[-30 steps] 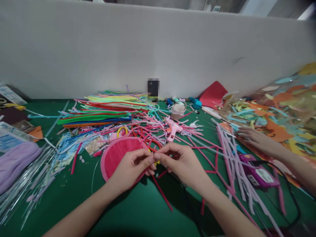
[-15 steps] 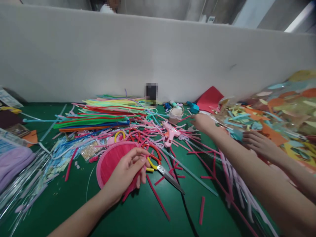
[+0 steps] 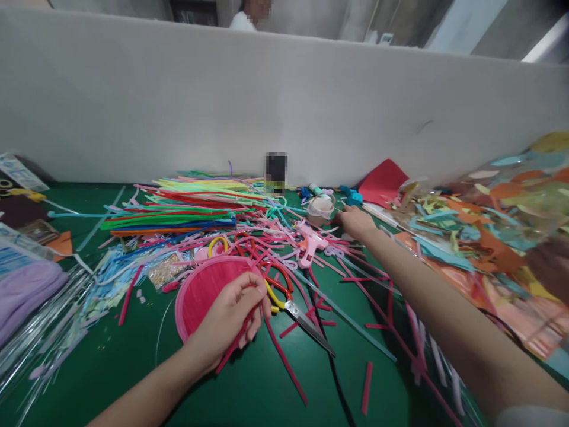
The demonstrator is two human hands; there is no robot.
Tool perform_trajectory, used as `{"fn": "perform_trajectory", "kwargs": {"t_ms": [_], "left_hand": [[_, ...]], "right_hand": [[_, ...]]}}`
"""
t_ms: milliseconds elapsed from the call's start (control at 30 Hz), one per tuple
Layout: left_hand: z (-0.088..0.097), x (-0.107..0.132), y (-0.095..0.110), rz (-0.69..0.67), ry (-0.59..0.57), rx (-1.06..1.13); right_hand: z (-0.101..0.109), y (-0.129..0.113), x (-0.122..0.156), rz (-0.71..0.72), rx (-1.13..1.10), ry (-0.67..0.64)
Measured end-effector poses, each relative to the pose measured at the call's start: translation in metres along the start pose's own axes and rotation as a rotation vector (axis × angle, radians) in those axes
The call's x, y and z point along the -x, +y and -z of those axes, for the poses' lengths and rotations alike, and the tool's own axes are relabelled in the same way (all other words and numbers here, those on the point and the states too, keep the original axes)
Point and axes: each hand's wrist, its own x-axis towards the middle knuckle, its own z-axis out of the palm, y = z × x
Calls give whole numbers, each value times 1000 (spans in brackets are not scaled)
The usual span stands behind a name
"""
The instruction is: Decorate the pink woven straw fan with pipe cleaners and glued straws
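Observation:
My left hand (image 3: 242,308) is closed in a pinch over the near right part of a round crimson disc (image 3: 207,290) with a pink rim. From under its fingers a crimson pipe cleaner (image 3: 229,356) sticks out. Beside that hand lie scissors (image 3: 296,308) with red and yellow handles, blades pointing toward me. Stretched forward, my right hand (image 3: 358,222) has its fingers bent down beside a small whitish cup (image 3: 320,209); whatever is at its fingertips is too small to make out. A pink glue gun (image 3: 310,244) rests left of my right arm.
Bundles of coloured pipe cleaners (image 3: 186,213) lie at the back left. Cut pink pieces (image 3: 367,388) are scattered over the green table (image 3: 275,397). Paper and felt scraps (image 3: 462,231) heap up at the right, by another person's blurred hand (image 3: 551,267). A pale partition (image 3: 200,101) stands behind.
My right hand has shifted slightly left toward the cup, fingers curled down. The other person's hand has drawn away to the right edge. My left hand keeps its hold over the disc.

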Motion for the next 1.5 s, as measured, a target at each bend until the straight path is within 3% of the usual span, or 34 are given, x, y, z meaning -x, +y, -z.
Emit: {"fn": "perform_trajectory", "kwargs": {"t_ms": [167, 333, 467, 500, 533, 600, 667, 700, 867, 1033, 1133, 1333, 1433, 1500], "left_hand": [[5, 1, -1, 5, 47, 84], [9, 0, -3, -17, 3, 69], [9, 0, -1, -24, 4, 73], [9, 0, 0, -24, 9, 85], [8, 1, 2, -20, 13, 104], [6, 2, 4, -8, 12, 143], [4, 3, 6, -14, 1, 160], [4, 4, 6, -22, -9, 157], [3, 9, 4, -31, -113, 40], [1, 13, 4, -9, -160, -17], [-1, 13, 6, -2, -163, -41], [1, 10, -2, -38, -73, -78], [1, 10, -5, -52, -53, -79], [2, 10, -3, -51, -30, -15]], "right_hand": [[10, 5, 12, 99, 19, 33], [32, 9, 42, 47, -10, 116], [56, -18, 80, -60, -124, 204], [63, -32, 92, -64, -216, 230], [70, -47, 104, -70, -515, 273], [83, -80, 127, 82, -1062, 197], [96, -111, 143, 193, -1338, 154], [101, -124, 149, 221, -1365, 133], [115, -157, 149, 321, -1338, 287], [116, -153, 139, 556, -1231, 372], [116, -149, 139, 603, -1134, 404], [112, -144, 138, 595, -927, 480], [112, -136, 136, 479, -803, 576], [115, -129, 136, 363, -834, 571]]}}
